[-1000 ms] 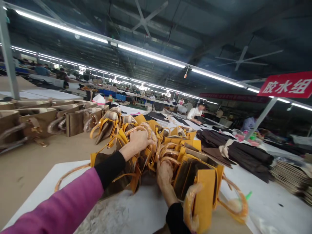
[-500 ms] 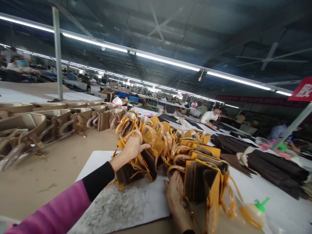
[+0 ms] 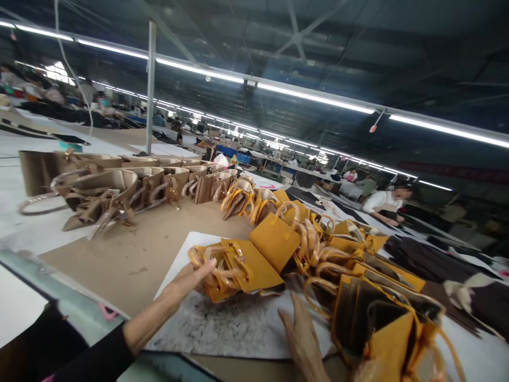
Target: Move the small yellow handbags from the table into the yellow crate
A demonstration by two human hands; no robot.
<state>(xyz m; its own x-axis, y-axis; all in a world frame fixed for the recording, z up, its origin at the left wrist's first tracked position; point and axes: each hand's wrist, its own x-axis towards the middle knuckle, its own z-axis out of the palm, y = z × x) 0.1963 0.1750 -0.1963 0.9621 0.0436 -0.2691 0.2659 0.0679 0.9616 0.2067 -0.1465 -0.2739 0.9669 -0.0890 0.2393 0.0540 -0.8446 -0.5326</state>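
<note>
Our left hand (image 3: 191, 276) reaches to the far left corner of the white sheet (image 3: 238, 323). Its fingers are stretched out against the looped handles of a yellow bag (image 3: 250, 268), and we see no closed grasp on them. That bag lies flat on the sheet's far edge. A second bag (image 3: 275, 241) leans tilted just behind it, touching it. Our right hand (image 3: 304, 339) rests open, palm down with fingers spread, on the near right part of the sheet, holding nothing, just beside the yellow heap (image 3: 358, 265). We judge the handling of the yellow bags to be at an early stage. Only these two sit apart and in order. The heap to the right of the sheet is a jumble of bags and handles, some gaping open, and a further run of yellow ones stretches away beyond the sheet. Left of and beyond the sheet, a row of tan bags (image 3: 119, 185) stands on the brown table (image 3: 131, 260). Far to the right, a co-worker (image 3: 384, 201) bends over dark pieces (image 3: 437, 265).
</note>
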